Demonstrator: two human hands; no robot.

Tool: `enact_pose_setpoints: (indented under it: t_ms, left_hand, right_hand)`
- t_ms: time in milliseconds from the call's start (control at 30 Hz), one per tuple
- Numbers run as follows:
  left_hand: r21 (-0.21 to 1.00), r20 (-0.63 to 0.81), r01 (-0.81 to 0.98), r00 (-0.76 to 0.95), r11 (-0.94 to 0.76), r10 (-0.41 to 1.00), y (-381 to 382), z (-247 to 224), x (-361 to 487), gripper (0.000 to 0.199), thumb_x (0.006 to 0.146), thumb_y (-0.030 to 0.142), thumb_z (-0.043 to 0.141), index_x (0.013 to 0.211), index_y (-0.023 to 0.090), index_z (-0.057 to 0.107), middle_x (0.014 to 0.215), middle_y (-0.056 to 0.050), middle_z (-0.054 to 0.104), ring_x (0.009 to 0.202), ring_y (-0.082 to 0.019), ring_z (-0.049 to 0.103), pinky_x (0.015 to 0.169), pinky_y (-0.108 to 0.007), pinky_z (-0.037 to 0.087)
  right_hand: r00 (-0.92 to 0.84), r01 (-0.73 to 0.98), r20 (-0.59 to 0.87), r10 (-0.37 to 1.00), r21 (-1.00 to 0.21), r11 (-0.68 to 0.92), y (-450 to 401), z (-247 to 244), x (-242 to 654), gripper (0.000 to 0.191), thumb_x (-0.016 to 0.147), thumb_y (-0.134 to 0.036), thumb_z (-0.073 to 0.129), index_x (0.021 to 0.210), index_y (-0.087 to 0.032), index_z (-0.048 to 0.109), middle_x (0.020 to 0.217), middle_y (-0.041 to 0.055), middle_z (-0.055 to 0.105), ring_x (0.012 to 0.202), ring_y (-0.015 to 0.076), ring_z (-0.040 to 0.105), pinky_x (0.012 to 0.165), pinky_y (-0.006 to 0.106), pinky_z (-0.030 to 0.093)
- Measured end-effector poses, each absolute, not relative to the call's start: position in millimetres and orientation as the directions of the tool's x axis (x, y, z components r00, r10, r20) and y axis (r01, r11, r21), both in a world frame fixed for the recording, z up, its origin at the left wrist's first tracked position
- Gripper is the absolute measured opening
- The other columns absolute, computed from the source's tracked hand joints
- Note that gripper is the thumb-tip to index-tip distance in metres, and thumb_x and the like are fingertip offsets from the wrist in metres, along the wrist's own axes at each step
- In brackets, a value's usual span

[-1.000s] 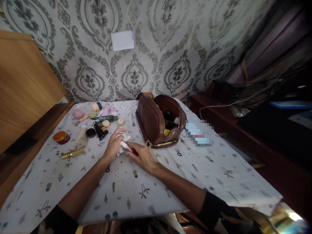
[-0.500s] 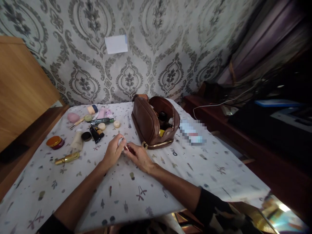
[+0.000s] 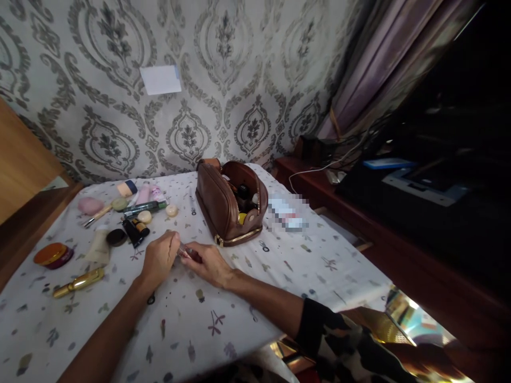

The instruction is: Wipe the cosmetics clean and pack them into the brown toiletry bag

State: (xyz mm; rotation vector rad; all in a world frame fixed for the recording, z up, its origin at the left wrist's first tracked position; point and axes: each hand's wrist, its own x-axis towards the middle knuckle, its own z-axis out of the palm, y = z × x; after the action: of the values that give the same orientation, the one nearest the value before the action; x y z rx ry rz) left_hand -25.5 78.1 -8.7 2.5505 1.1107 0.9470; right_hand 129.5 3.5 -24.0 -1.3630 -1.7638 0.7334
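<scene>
My right hand is closed round a small, shiny reddish-brown bottle, mostly covered by the fingers. My left hand, also closed, is at the bottle's far left end; its fingers hide what part they grip. Both hands are over the near middle of the table, in front of an unzipped brown cosmetic bag. Dark, white and yellow items show inside the bag. Left of my hands lie a black tube, a round black lid or jar and two small cream-coloured round pieces, one a cream disc.
A gold bottle, an orange-lidded jar, a beige tube, a pink sponge, a brush and a green tube lie at left. A blurred-out flat item is right of the bag. The patterned tablecloth covers the table.
The view has turned to the right, so everything sits further left. My hands have drawn slightly apart, and more of the bottle's end shows between them.
</scene>
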Motion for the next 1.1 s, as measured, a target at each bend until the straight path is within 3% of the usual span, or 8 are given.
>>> enact_pose_setpoints:
  t_ms: [200, 333, 500, 633, 867, 1100]
  left_hand:
    - [0.239, 0.502, 0.665, 0.539, -0.708, 0.676, 76.5, -9.1, -27.2, 0.038, 0.097, 0.032, 0.029, 0.065, 0.022, 0.045, 0.059, -0.001, 0.053, 0.057, -0.017, 0.054, 0.058, -0.029, 0.034]
    - [0.207, 0.522, 0.668, 0.543, -0.715, 0.658, 77.6, -11.3, -28.1, 0.037, 0.098, 0.032, 0.03, 0.067, 0.022, 0.048, 0.064, -0.002, 0.055, 0.061, -0.017, 0.055, 0.059, -0.029, 0.036]
    - [0.325, 0.586, 0.542, 0.528, -0.775, 0.615, 79.4, -13.7, -27.2, 0.025, 0.097, 0.027, 0.032, 0.092, 0.021, 0.055, 0.084, -0.004, 0.061, 0.079, -0.018, 0.06, 0.074, -0.03, 0.046]
    - [0.38, 0.605, 0.479, 0.519, -0.791, 0.604, 78.5, -11.1, -26.4, 0.017, 0.096, 0.028, 0.038, 0.089, 0.021, 0.053, 0.09, -0.006, 0.061, 0.088, -0.02, 0.059, 0.081, -0.032, 0.046]
    - [0.425, 0.563, 0.52, 0.49, -0.741, 0.666, 75.6, -9.9, -26.1, 0.03, 0.097, 0.03, 0.036, 0.068, 0.023, 0.037, 0.062, 0.002, 0.044, 0.06, -0.015, 0.045, 0.062, -0.028, 0.036]
    - [0.646, 0.47, 0.467, 0.381, -0.604, 0.797, 72.9, -5.6, -23.4, 0.033, 0.098, 0.037, 0.033, 0.071, 0.022, 0.046, 0.058, 0.004, 0.044, 0.054, -0.014, 0.045, 0.058, -0.027, 0.035]
  right_hand:
    - [-0.133, 0.456, 0.22, 0.966, -0.852, 0.257, 3.7, -27.1, 128.8, 0.014, 0.088, -0.03, 0.061, 0.095, -0.018, 0.062, 0.066, -0.0054, 0.05, 0.059, 0.0092, 0.045, 0.058, 0.02, 0.033]
    - [-0.157, 0.399, 0.21, 0.965, -0.88, 0.256, 4.1, -26.7, 129.3, 0.015, 0.089, -0.032, 0.06, 0.094, -0.018, 0.063, 0.064, -0.0059, 0.046, 0.06, 0.0093, 0.043, 0.059, 0.02, 0.033]
    - [-0.203, 0.345, 0.202, 0.958, -0.901, 0.263, 5.6, -27.0, 131.4, 0.018, 0.09, -0.034, 0.058, 0.09, -0.017, 0.063, 0.063, -0.0059, 0.043, 0.059, 0.0092, 0.04, 0.057, 0.021, 0.032]
    - [-0.21, 0.341, 0.248, 0.946, -0.888, 0.308, 6.4, -29.0, 131.5, 0.017, 0.091, -0.032, 0.055, 0.088, -0.016, 0.061, 0.068, -0.0042, 0.048, 0.061, 0.0093, 0.041, 0.056, 0.02, 0.033]
    - [-0.203, 0.42, 0.283, 0.937, -0.839, 0.345, 8.7, -31.5, 129.7, 0.014, 0.084, -0.028, 0.069, 0.089, -0.016, 0.062, 0.078, -0.002, 0.053, 0.065, 0.0098, 0.046, 0.061, 0.021, 0.037]
    - [-0.173, 0.418, 0.264, 0.949, -0.853, 0.314, 6.7, -33.0, 127.1, 0.022, 0.078, -0.026, 0.075, 0.096, -0.017, 0.064, 0.078, -0.003, 0.053, 0.065, 0.0097, 0.045, 0.062, 0.021, 0.037]
